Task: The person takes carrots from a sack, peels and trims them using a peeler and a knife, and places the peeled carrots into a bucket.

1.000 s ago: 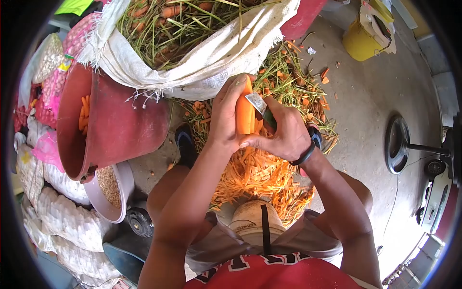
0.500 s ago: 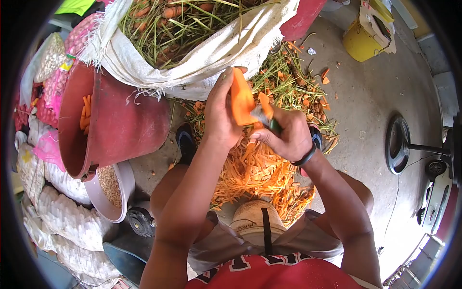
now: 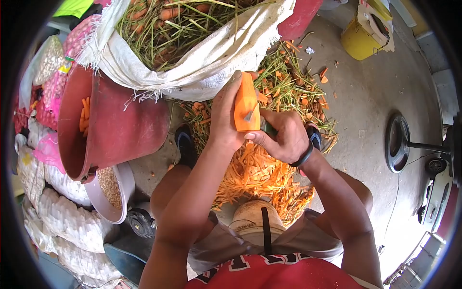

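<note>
Orange flat-faced carrot [image 3: 246, 94], metal blade [image 3: 249, 115], bare hands [image 3: 225, 115] — ribbony peelings [image 3: 260, 168]

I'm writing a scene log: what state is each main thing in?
Left hand: wrapped around the carrot
Carrot: visible side peeled
Right hand: gripping the tool
Tool: held, partly hidden
White sack: open, holding carrots and stems
Left red bucket: open, peeled carrots inside
Orange peelings: heaped below the hands

A red shirt [image 3: 308, 275] with big black and white letters [image 3: 284, 258] is worn, with grey shorts [image 3: 217, 249]; a black band [image 3: 303, 155] is worn on the right wrist [image 3: 314, 166], and dark, blue-edged shoes [image 3: 185, 145] are worn
</note>
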Demonstrator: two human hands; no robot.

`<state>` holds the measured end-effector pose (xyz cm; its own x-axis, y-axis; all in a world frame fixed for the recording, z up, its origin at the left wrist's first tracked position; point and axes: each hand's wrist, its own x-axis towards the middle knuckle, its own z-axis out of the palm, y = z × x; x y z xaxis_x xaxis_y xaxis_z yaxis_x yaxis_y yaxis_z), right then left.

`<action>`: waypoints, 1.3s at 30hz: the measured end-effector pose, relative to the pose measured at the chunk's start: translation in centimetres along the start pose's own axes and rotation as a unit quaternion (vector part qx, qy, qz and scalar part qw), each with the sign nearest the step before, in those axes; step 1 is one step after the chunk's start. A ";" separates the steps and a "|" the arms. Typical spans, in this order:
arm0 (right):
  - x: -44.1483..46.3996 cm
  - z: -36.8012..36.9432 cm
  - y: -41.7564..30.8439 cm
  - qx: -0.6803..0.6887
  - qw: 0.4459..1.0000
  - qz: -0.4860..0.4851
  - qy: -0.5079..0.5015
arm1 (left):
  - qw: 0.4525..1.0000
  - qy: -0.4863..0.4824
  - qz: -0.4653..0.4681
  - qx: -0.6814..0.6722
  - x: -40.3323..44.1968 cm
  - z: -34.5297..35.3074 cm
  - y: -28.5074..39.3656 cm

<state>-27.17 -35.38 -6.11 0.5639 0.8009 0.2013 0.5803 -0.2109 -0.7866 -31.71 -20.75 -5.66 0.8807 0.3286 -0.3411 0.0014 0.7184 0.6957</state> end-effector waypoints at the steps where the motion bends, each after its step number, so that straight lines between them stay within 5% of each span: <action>1: -0.1 0.2 0.1 -0.010 1.000 -0.023 0.004 | 1.000 -0.007 0.003 -0.005 0.1 -0.2 0.0; 8: -1.0 0.1 0.2 0.172 0.978 0.045 0.107 | 0.991 -0.085 0.099 0.011 0.1 -2.0 3.4; 10: -0.6 -1.5 -0.3 0.000 0.987 0.137 0.087 | 0.966 -0.143 0.207 -0.050 0.6 -4.4 7.5; 11: -1.0 -1.4 1.0 -0.001 0.992 0.104 0.065 | 0.954 -0.107 0.271 -0.073 -0.1 -5.2 10.9; 13: -1.8 -1.5 1.8 -0.092 0.981 0.164 -0.044 | 0.913 -0.185 0.270 -0.242 -1.8 -8.3 17.3; 16: -3.0 -1.1 1.6 -0.146 0.963 0.197 -0.114 | 0.889 0.020 0.413 -0.197 -3.4 -9.7 18.6; 21: -1.4 0.2 1.9 -0.049 0.998 0.040 -0.001 | 0.949 -0.032 0.315 -0.004 -5.0 -5.8 12.7; 23: -0.2 1.4 -0.4 0.284 0.949 0.135 0.025 | 0.963 -0.086 0.254 0.006 -6.2 -3.3 10.2; 25: 0.3 1.1 -2.1 0.437 0.881 0.180 0.015 | 0.966 -0.167 0.196 0.012 -6.9 -1.9 8.5; 27: 0.6 0.6 -2.6 0.489 0.845 0.218 0.008 | 0.952 -0.263 0.158 -0.023 -7.0 -0.9 8.3; 28: 0.6 0.1 -2.3 0.470 0.852 0.230 0.002 | 0.946 -0.251 0.185 0.092 -6.9 -0.5 8.5; 30: 0.7 -1.0 -2.1 0.448 0.860 0.227 0.093 | 0.895 -0.217 0.234 0.313 -6.5 0.4 8.7; 32: 1.0 -3.5 -1.3 0.376 0.897 0.192 0.130 | 0.757 -0.093 0.329 0.557 -5.8 0.6 11.1; 34: 0.9 -4.7 0.4 0.265 0.929 0.169 0.198 | 0.727 0.045 0.357 0.585 -2.7 0.6 13.7; 35: 0.8 -5.5 0.9 0.202 0.943 0.163 0.208 | 0.647 0.065 0.416 0.636 0.8 -1.1 15.5; 39: 0.9 -6.0 0.9 0.108 0.958 0.170 0.204 | 0.416 0.094 0.321 0.846 14.3 -4.7 21.3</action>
<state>-22.58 -38.18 -3.15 0.9075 0.4107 0.0881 0.2111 -0.2645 -0.9410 -21.36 2.12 1.28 0.9039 0.2764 0.3265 0.2662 -0.9609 0.0764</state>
